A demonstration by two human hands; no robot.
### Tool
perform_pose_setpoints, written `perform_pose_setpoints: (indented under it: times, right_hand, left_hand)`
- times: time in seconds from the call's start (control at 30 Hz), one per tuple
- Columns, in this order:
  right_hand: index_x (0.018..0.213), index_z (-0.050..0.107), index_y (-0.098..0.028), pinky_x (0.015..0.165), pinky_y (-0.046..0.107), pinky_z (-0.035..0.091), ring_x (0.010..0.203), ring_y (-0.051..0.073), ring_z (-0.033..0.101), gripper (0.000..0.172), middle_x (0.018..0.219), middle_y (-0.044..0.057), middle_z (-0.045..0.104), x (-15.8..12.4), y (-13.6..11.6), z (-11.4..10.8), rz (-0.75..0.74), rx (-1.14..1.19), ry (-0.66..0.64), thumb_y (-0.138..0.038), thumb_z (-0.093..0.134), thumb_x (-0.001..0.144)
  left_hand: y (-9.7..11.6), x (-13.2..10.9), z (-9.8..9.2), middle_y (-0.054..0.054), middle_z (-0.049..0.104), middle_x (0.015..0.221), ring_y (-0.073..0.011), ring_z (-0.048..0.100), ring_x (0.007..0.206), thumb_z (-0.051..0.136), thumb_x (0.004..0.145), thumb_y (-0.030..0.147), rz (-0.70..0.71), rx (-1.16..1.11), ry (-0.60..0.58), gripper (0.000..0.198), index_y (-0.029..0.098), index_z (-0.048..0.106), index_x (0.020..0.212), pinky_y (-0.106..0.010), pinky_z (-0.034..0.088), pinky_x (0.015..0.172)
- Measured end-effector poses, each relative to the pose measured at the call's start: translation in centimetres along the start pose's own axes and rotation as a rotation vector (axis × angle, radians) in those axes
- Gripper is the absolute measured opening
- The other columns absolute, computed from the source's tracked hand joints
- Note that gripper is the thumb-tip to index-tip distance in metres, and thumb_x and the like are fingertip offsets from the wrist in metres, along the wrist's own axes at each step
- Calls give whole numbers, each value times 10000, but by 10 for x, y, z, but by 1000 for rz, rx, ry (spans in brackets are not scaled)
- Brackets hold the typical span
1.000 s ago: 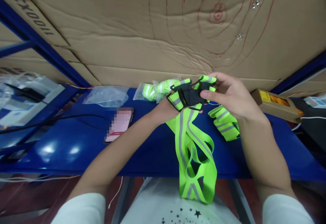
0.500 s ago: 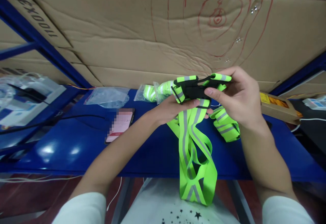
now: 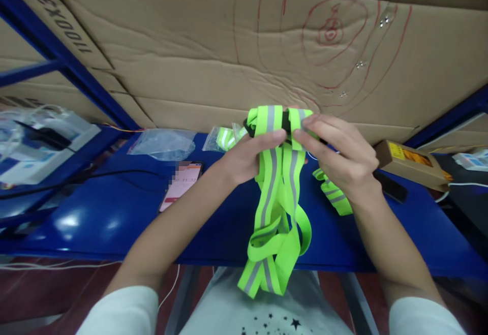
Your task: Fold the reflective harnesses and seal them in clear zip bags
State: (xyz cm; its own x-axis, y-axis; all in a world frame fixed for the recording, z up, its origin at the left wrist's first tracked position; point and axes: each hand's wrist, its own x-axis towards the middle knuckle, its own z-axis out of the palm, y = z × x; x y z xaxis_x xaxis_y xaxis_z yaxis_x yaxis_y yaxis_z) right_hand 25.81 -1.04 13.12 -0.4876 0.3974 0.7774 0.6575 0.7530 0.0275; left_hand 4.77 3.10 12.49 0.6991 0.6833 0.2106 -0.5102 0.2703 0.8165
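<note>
A lime-green reflective harness (image 3: 270,187) with grey stripes hangs between my hands, its loops dangling past the table's front edge. My left hand (image 3: 251,154) grips the bundled upper straps, thumb laid across the front. With thumb and fingers, my right hand (image 3: 335,147) pinches a folded strap at the top right. A bit of black backing shows between the straps; the rest of it is covered. Below my right hand a second rolled green strap bundle (image 3: 337,198) lies on the table.
On the blue table (image 3: 114,218) lie a phone (image 3: 183,182), a clear plastic bag (image 3: 163,144) and bagged green straps (image 3: 225,138). To the right are a dark phone-like object (image 3: 392,187) and a small cardboard box (image 3: 412,164). A cardboard wall (image 3: 183,45) stands behind.
The black part has turned away or been covered by green straps at the top. My right hand has shifted its pinch to the folded strap, and the hanging loops have swung left.
</note>
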Motion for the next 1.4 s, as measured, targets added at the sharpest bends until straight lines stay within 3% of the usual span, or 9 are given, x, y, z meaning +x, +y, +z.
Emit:
perform_pose_setpoints:
  times: [0.2, 0.43, 0.57, 0.67, 0.77, 0.97, 1.13, 1.27, 1.4]
  right_hand:
    - [1457, 560, -287, 1187, 533, 441, 1431, 287, 501, 461, 1531, 57, 535, 14, 3, -12, 79, 237, -256, -304, 610, 999]
    - [1538, 411, -266, 1134, 520, 487, 1396, 285, 525, 627, 1515, 73, 538, 10, 20, 1, 321, 400, -188, -457, 623, 981]
    - [1461, 490, -236, 1072, 484, 530, 1308, 276, 574, 556, 1465, 99, 545, 13, -2, 2, 315, 227, 84, -360, 673, 951]
    - [1203, 650, -282, 971, 422, 572, 1082, 226, 671, 296, 1128, 33, 705, 5, -39, 0, 216, 106, 227, -153, 635, 937]
    - [1204, 632, -207, 895, 373, 595, 997, 213, 703, 284, 1050, 62, 736, -18, -73, 11, 11, 181, -144, -112, 604, 938]
    - [1343, 589, -114, 871, 449, 533, 1119, 304, 685, 398, 1362, 160, 652, -78, -76, 44, 205, -67, -543, -315, 617, 1001]
    - [1065, 710, -202, 832, 407, 462, 1070, 283, 688, 177, 1185, 123, 686, -91, -60, 36, 287, -84, -500, -308, 574, 1022]
    - [1425, 517, -172, 890, 375, 479, 1165, 258, 657, 407, 1367, 138, 642, -86, -60, 31, 338, -33, -461, -319, 530, 1046]
    - [1570, 338, -152, 803, 420, 482, 973, 287, 689, 574, 1364, 155, 667, -85, -58, 32, 333, -343, -482, -294, 515, 1043]
  left_hand:
    - [0, 8, -13, -64, 802, 988, -309, 762, 997, 740, 731, 140, -67, 65, 159, 381, 138, 749, 1112, -448, 594, 945]
    - [-8, 1, 2, -30, 785, 1092, -323, 724, 1130, 813, 689, 141, -40, 116, 81, 604, 247, 676, 1267, -475, 592, 983]
    - [-1, 1, 4, -57, 786, 1068, -357, 710, 1156, 780, 747, 191, 60, 142, 217, 383, 192, 725, 1127, -489, 596, 983]
    - [9, 1, 6, -66, 772, 1139, -342, 699, 1185, 692, 817, 136, 189, 165, 328, 235, 186, 736, 1042, -481, 583, 1008]
    - [20, -1, 11, -72, 760, 1128, -324, 729, 1120, 580, 892, 71, 320, 198, 386, 224, 153, 733, 1034, -539, 566, 1017]
    - [47, -10, 11, -75, 759, 1092, -314, 698, 1157, 519, 930, -4, 602, 169, 409, 272, 109, 709, 1090, -602, 502, 1103]
    - [65, -10, -5, -10, 702, 1342, -315, 484, 1449, 420, 959, -16, 617, 107, 484, 493, 232, 615, 1338, -568, 403, 1209]
    - [72, -10, -8, 41, 695, 1355, -307, 456, 1469, 446, 965, 11, 615, 108, 479, 544, 272, 528, 1435, -552, 378, 1229]
    - [73, -16, 1, 35, 702, 1335, -323, 489, 1441, 407, 979, 11, 640, 198, 474, 574, 264, 486, 1488, -561, 389, 1220]
